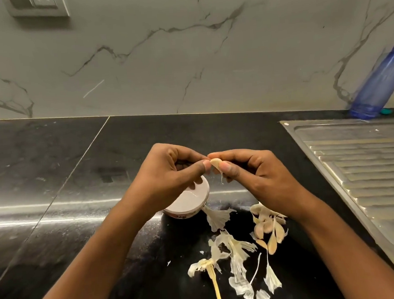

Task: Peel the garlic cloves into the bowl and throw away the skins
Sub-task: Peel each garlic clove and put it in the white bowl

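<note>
Both hands peel a garlic clove (216, 164) above the white bowl (190, 202) on the dark worktop (77, 185): right hand (251, 171) pinches the clove, left hand (169, 172) pinches its skin. Next, likely, strip the skin and drop the clove in.

Left hand (169, 174), right hand (254, 172) and forearms (98, 256) are bare.

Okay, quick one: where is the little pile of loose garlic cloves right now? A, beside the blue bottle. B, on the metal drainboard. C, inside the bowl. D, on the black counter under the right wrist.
D: the cloves lie on the counter below the right hand, apart from the bowl.
</note>
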